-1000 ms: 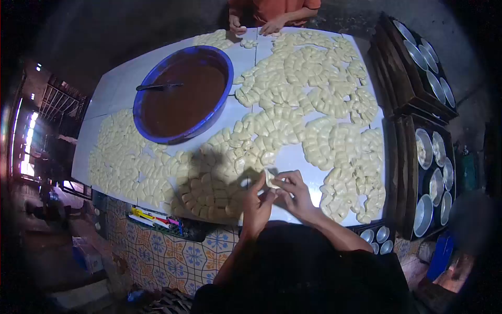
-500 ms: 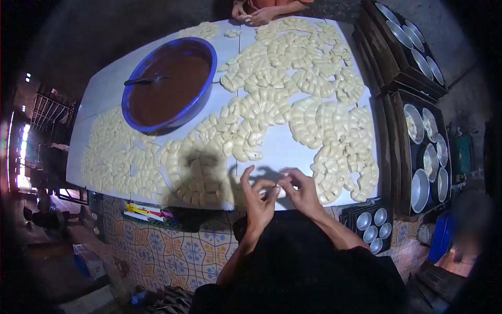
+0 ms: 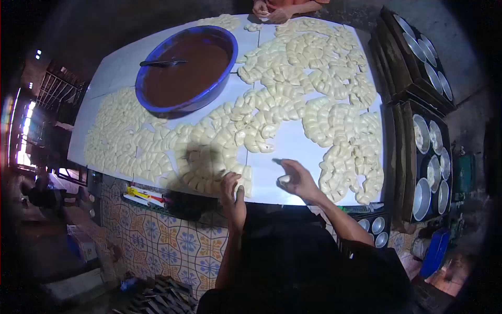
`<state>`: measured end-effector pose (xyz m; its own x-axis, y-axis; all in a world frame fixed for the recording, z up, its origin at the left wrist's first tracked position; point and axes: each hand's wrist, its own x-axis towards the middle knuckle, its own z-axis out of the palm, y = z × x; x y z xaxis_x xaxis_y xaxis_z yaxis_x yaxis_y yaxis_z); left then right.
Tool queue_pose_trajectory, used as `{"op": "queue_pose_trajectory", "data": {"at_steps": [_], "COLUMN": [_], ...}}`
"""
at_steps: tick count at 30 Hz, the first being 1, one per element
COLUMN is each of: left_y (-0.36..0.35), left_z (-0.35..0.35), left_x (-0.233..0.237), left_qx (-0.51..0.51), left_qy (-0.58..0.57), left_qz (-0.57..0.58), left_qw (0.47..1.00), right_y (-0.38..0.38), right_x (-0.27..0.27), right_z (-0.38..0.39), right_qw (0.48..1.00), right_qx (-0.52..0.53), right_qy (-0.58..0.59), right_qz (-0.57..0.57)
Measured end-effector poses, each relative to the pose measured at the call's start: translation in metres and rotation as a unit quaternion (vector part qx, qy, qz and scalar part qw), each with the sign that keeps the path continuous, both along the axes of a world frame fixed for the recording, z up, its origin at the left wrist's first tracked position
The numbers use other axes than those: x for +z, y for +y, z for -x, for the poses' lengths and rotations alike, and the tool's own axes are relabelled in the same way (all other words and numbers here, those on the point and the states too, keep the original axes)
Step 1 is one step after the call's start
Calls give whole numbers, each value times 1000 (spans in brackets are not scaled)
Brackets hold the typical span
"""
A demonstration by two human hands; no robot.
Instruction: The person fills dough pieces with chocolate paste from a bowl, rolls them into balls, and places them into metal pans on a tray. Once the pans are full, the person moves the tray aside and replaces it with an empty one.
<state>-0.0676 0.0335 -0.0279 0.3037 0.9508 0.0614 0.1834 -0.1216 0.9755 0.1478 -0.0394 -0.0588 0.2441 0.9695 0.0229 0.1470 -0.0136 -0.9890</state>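
At the table's front edge, my left hand [image 3: 233, 203] has its fingers curled over a pale dough piece [image 3: 241, 184] at the end of a row, with the thumb on the near side. My right hand [image 3: 300, 182] hovers to the right over bare tabletop, its index finger extended. A small white lump of dough [image 3: 284, 179] sits against its thumb and lower fingers. Filled dough pieces [image 3: 266, 104] lie in curved, overlapping rows over much of the white table [image 3: 277, 186].
A blue basin [image 3: 230, 68] of brown filling, with a dark-handled utensil [image 3: 162, 63], stands back left. Opposite me, another person's hands [image 3: 274, 13] work a white piece. Trays with round metal tins [image 3: 422, 199] are stacked at the right. Patterned tiles [image 3: 178, 240] cover the floor.
My hands, together at a small white dough piece before, have parted. The left went left and down onto the dough row; the right stays over the bare patch. The view has shifted slightly.
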Motion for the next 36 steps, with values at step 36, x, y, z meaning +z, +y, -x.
{"op": "queue_pose_trajectory", "data": {"at_steps": [36], "left_y": [-19], "left_z": [-76], "left_x": [84], "left_qx": [-82], "left_qy": [-480], "left_qz": [451], "left_qw": [748], "right_y": [27], "right_x": [108], "right_z": [10], "right_qw": [979], "right_qx": [89], "right_qy": [-45], "right_qz": [-175]}}
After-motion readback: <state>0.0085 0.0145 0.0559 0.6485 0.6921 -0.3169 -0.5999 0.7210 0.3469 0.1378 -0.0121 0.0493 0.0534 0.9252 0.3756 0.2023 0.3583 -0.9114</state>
